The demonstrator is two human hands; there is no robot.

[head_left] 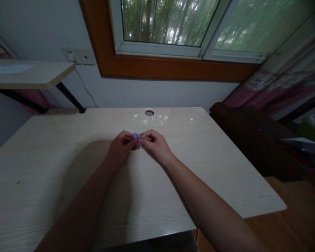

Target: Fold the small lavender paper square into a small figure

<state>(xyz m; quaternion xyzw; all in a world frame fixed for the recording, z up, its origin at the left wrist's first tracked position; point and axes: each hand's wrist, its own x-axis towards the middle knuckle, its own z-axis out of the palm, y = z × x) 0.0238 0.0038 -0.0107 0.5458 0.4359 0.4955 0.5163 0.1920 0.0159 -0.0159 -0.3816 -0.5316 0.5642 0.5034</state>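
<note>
A small purple piece [136, 135], thin and folded like paper, is held between my two hands above the middle of the desk [199, 182]. My left hand [122, 143] pinches it from the left with thumb and fingers. From the right, the thumb and forefinger of my right hand [154, 143] close on its other side. My fingertips nearly meet and cover much of the piece, so its full shape is hidden.
A round cable hole [149, 113] lies near the desk's back edge. At the left a raised shelf [42, 85] stands on black legs. A window [168, 24] and wall sockets [78, 56] are behind. Dark wooden furniture [252, 140] stands to the right.
</note>
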